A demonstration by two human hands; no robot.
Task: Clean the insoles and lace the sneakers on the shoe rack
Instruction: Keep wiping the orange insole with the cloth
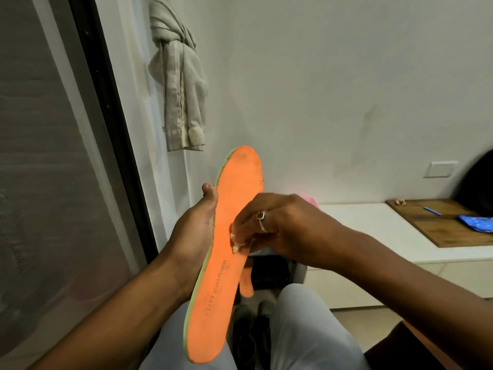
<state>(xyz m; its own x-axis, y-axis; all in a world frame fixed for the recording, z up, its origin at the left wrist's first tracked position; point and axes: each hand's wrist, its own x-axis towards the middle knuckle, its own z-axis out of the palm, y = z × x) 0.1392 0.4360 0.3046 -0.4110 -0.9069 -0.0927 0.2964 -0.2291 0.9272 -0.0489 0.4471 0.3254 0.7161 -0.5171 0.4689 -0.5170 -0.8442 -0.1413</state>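
Orange insole with a wipe pressed on it.
The left grip clasps the insole's edge from beneath; the right grip pinches the small white wipe against its middle.

2 forearms in shot: left forearm from lower left, right forearm from lower right, both bare right up to the frame edge. 1 ring on the right hand, centre frame: silvery band, squarish top; which finger, can't tell. Trousers at bottom centre: light grey, plain smooth fabric, covering both legs.
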